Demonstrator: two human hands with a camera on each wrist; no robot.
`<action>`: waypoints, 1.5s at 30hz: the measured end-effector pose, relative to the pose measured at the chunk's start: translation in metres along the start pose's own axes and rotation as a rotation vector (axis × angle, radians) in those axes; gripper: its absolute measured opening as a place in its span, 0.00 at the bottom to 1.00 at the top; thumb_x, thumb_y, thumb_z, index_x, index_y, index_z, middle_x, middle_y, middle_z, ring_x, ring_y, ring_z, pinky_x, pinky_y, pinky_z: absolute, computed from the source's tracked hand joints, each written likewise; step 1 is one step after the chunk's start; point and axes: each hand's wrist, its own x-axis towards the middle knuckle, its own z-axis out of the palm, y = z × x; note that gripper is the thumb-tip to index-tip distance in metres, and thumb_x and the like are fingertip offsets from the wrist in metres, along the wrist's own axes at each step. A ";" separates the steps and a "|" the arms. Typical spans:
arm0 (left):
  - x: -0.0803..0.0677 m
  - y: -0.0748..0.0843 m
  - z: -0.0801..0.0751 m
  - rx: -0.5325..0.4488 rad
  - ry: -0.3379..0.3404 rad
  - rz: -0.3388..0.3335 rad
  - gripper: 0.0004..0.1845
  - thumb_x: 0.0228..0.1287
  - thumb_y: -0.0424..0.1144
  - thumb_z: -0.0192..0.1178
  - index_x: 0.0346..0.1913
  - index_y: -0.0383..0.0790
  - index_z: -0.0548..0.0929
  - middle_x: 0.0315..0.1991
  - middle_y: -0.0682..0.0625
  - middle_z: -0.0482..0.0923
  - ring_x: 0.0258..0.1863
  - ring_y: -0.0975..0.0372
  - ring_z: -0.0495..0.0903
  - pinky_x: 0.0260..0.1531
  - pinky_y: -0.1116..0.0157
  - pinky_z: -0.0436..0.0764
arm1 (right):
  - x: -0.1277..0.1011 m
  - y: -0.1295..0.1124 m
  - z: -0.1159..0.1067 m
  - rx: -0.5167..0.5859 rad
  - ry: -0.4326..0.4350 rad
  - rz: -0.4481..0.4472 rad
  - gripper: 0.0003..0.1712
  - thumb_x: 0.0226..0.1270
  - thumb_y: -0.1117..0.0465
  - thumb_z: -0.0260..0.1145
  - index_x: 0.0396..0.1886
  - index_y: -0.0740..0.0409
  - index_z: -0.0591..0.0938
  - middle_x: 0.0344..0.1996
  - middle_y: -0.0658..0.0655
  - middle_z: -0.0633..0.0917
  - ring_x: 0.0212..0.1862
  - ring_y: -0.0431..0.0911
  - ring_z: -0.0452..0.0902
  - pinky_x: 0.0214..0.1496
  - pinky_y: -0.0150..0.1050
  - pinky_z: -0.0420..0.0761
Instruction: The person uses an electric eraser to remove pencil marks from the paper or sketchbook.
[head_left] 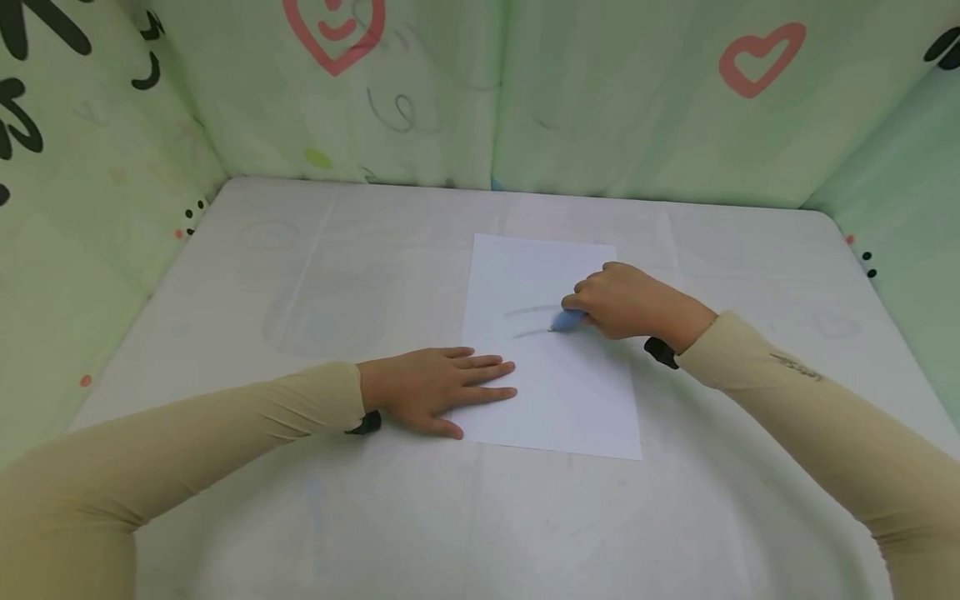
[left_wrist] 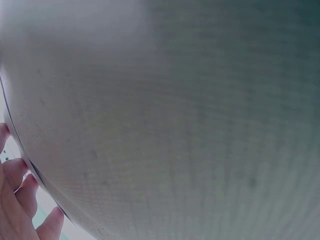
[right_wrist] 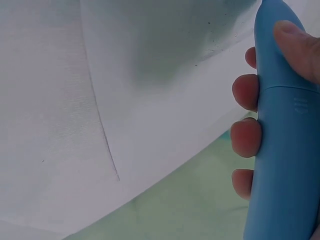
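Observation:
A white sheet of paper lies on the table with two faint grey strokes across its middle. My right hand grips a thick blue electric eraser, its narrow tip at the right end of the lower stroke. In the right wrist view the thumb lies along its front, fingers curl round behind, and dark crumbs dot the paper. Spread flat, my left hand rests over the paper's left edge. A close, blurred pale surface fills most of the left wrist view, with fingertips at lower left.
The table has a whitish cover with creases and faint printed shapes. Green curtains with red hearts and black marks enclose its back and sides. Dark wrist cameras sit under both cuffs.

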 end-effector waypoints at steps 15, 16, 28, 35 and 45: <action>0.000 0.000 0.000 0.001 -0.005 -0.007 0.39 0.68 0.62 0.43 0.75 0.48 0.48 0.76 0.46 0.44 0.76 0.56 0.45 0.72 0.54 0.53 | -0.004 -0.001 0.000 -0.009 -0.027 0.018 0.07 0.52 0.66 0.70 0.26 0.55 0.79 0.18 0.50 0.79 0.22 0.43 0.74 0.26 0.39 0.68; 0.000 0.000 -0.001 -0.003 -0.003 -0.006 0.39 0.68 0.62 0.43 0.75 0.48 0.49 0.76 0.46 0.44 0.76 0.56 0.45 0.72 0.54 0.53 | -0.003 -0.001 -0.001 -0.010 -0.025 0.015 0.07 0.52 0.66 0.70 0.26 0.55 0.79 0.18 0.50 0.78 0.22 0.43 0.73 0.26 0.39 0.68; -0.001 -0.001 0.000 -0.009 0.027 0.009 0.39 0.67 0.62 0.43 0.75 0.47 0.50 0.76 0.45 0.46 0.75 0.55 0.47 0.72 0.54 0.55 | 0.008 -0.004 -0.003 -0.011 -0.039 0.019 0.06 0.54 0.65 0.69 0.27 0.56 0.79 0.18 0.51 0.79 0.23 0.44 0.75 0.26 0.40 0.70; -0.001 -0.001 0.000 0.002 0.001 -0.003 0.38 0.68 0.62 0.42 0.75 0.48 0.49 0.76 0.46 0.45 0.76 0.56 0.46 0.72 0.54 0.53 | -0.003 -0.001 -0.001 -0.013 -0.035 0.024 0.06 0.53 0.66 0.70 0.27 0.56 0.79 0.18 0.50 0.79 0.22 0.43 0.73 0.26 0.39 0.69; -0.001 0.000 0.000 -0.015 0.027 0.010 0.39 0.67 0.61 0.44 0.74 0.47 0.51 0.75 0.44 0.47 0.75 0.55 0.47 0.72 0.54 0.55 | 0.007 -0.005 -0.005 -0.021 -0.004 0.001 0.07 0.52 0.66 0.70 0.25 0.56 0.78 0.17 0.51 0.78 0.21 0.44 0.73 0.25 0.38 0.67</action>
